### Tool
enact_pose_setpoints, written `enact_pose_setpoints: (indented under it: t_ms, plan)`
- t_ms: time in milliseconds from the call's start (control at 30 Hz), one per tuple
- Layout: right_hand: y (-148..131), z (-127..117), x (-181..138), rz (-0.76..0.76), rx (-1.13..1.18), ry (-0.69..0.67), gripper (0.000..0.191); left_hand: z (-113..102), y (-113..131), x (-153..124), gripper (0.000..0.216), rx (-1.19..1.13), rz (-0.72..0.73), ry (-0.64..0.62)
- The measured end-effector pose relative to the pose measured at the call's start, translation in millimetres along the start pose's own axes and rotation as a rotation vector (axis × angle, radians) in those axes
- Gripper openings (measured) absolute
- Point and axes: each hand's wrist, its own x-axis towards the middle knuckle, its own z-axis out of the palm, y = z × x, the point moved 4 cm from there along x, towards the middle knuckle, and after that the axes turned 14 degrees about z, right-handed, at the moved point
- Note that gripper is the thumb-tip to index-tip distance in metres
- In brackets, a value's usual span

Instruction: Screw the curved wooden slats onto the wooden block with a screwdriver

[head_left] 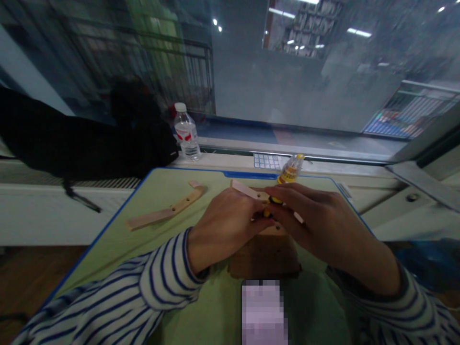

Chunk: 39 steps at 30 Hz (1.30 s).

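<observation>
My left hand and my right hand meet over the middle of the table. Between their fingertips is a small yellow-and-black tool, mostly covered by the fingers. My right hand pinches its upper end, and a yellow part shows between the closed left thumb and forefinger. Right under the hands lies a light wooden piece with drilled holes, partly hidden. A brown block or box is just in front of it. Another light wooden piece, bent and drilled, rests to the left.
A phone lies near the front of the green table. A yellow-labelled bottle stands at the table's back edge. On the sill are a water bottle and a gridded sheet. A black bag or garment is at left.
</observation>
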Motion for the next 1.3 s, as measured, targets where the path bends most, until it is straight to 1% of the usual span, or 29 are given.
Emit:
enact_pose_setpoints:
  t_ms: [133, 267, 467, 600, 900, 1000, 1167, 1300]
  plan:
    - [2.2, -4.8, -1.5, -0.029, 0.064, 0.009, 0.036, 0.8, -0.2, -0.6, 0.028, 0.002, -0.008, -0.012]
    - [2.0, -6.6, -2.3, -0.068, 0.09, -0.01, 0.031, 0.8, -0.2, -0.7, 0.027, 0.006, -0.019, -0.027]
    - [1.9, -6.6, -2.5, -0.078, 0.045, 0.012, 0.031, -3.9, 2.1, 0.2, 0.02, -0.104, 0.056, -0.047]
    - [0.6, -6.9, -2.7, -0.083, 0.014, 0.026, 0.027, -5.5, 1.4, 0.9, 0.02, -0.17, 0.106, -0.054]
    - [-3.5, -5.1, -2.2, -0.067, -0.052, 0.087, 0.022, -6.4, -2.8, 2.7, 0.019, -0.214, 0.149, -0.08]
    - [-2.8, -4.8, -1.7, -0.061, -0.042, 0.093, 0.024, -5.3, -2.9, 2.3, 0.019, -0.23, 0.133, -0.066]
    - [-1.3, -4.3, -1.0, -0.052, -0.021, 0.073, 0.024, -2.9, -2.3, -0.3, 0.022, -0.236, 0.059, -0.023]
    - [0.4, -0.9, -0.2, -0.008, 0.006, 0.024, 0.024, -3.0, -3.6, -1.2, 0.023, -0.196, 0.028, 0.026]
